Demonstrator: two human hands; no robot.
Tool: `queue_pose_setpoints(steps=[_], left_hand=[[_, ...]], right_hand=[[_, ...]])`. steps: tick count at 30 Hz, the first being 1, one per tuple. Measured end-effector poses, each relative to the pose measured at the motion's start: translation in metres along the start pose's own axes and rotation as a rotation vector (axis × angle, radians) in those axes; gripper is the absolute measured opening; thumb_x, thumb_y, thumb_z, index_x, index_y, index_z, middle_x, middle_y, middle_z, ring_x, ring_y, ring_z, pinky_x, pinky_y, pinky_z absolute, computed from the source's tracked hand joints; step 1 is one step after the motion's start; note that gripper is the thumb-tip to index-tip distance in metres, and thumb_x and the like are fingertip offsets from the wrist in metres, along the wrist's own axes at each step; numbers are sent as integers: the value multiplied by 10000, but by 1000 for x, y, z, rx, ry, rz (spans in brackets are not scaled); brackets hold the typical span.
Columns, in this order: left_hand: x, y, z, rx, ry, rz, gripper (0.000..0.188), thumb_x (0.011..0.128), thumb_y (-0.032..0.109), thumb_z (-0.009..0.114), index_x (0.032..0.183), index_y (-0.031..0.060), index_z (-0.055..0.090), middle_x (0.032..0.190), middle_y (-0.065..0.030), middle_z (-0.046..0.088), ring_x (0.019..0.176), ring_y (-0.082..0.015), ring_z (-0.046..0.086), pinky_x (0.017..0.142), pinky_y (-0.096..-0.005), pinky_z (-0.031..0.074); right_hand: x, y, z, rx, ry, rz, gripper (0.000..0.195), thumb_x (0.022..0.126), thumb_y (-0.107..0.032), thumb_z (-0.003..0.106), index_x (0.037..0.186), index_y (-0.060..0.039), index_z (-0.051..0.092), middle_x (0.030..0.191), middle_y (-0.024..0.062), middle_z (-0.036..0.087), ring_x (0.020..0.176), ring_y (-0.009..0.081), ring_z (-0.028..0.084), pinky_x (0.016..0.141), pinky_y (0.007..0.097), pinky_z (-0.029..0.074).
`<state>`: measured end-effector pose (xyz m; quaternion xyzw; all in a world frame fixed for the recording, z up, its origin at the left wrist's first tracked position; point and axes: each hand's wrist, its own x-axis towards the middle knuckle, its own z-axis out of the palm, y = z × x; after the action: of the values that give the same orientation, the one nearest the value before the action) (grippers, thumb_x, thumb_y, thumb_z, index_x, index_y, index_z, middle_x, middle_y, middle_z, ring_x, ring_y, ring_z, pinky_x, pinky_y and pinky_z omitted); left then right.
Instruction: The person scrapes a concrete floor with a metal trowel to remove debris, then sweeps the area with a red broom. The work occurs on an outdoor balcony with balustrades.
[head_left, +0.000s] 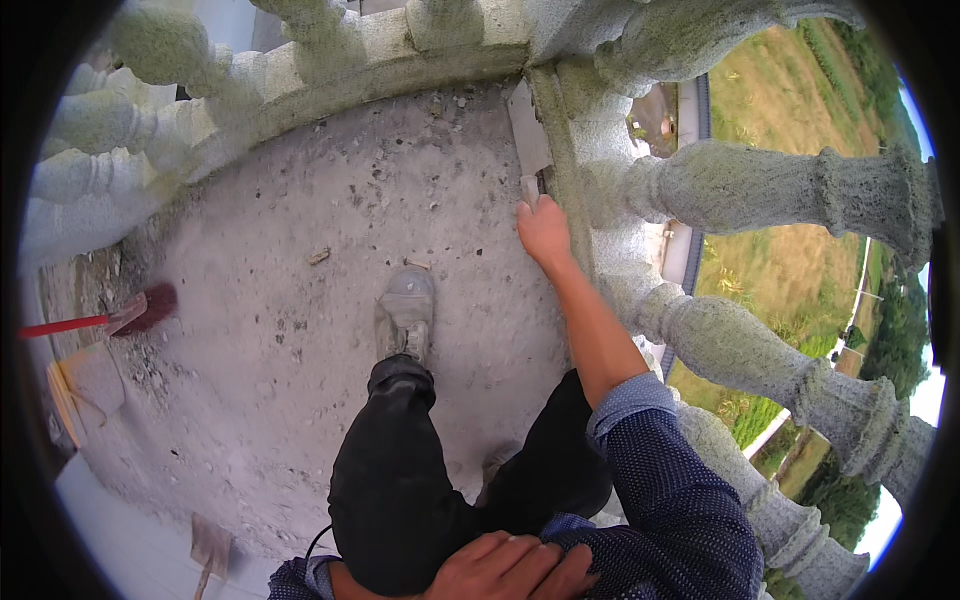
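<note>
My right hand (544, 231) is closed around the handle of a flat, pale-bladed tool (529, 131), perhaps a scraper or trowel. Its blade lies along the foot of the stone balustrade (570, 135), its tip close to the corner. Under the blade is the dusty concrete floor (300, 202), strewn with small chips. My left hand (510, 566) rests near my lap at the bottom of the view, fingers bent; whether anything lies beneath its palm is hidden.
At the left lie a red-handled brush or broom (146, 309) and a dustpan-like container (94, 382). A small shovel (211, 541) is at lower left. Stone balusters (750, 187) run along the right, with grass beyond. My shoe (407, 304) stands mid-floor.
</note>
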<state>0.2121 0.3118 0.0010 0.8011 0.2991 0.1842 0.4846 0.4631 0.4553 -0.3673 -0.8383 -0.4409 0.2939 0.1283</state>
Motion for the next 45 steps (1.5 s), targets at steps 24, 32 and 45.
queue_pose_setpoints(steps=[24, 32, 45], left_hand=[[10, 3, -5, 18, 8, 19, 327, 858, 267, 738, 1090, 56, 646, 906, -80, 639, 799, -229, 645, 700, -337, 514], [7, 3, -4, 19, -12, -21, 340, 851, 269, 747, 1097, 58, 646, 904, -83, 645, 803, -236, 648, 701, -348, 524], [9, 0, -7, 25, 7, 12, 345, 854, 259, 740, 1111, 53, 637, 895, -83, 632, 793, -232, 641, 691, -347, 518]], right_hand=[[0, -39, -26, 88, 265, -104, 369, 962, -332, 572, 1048, 26, 574, 892, 266, 689, 852, 501, 653, 791, 556, 516], [-10, -69, -48, 215, 195, -114, 369, 960, -332, 584, 1023, 31, 595, 944, 287, 682, 911, 499, 648, 795, 532, 518], [-25, -34, -35, 115, 59, 5, 438, 947, -385, 574, 1025, 45, 595, 987, 321, 672, 939, 503, 645, 827, 538, 511]])
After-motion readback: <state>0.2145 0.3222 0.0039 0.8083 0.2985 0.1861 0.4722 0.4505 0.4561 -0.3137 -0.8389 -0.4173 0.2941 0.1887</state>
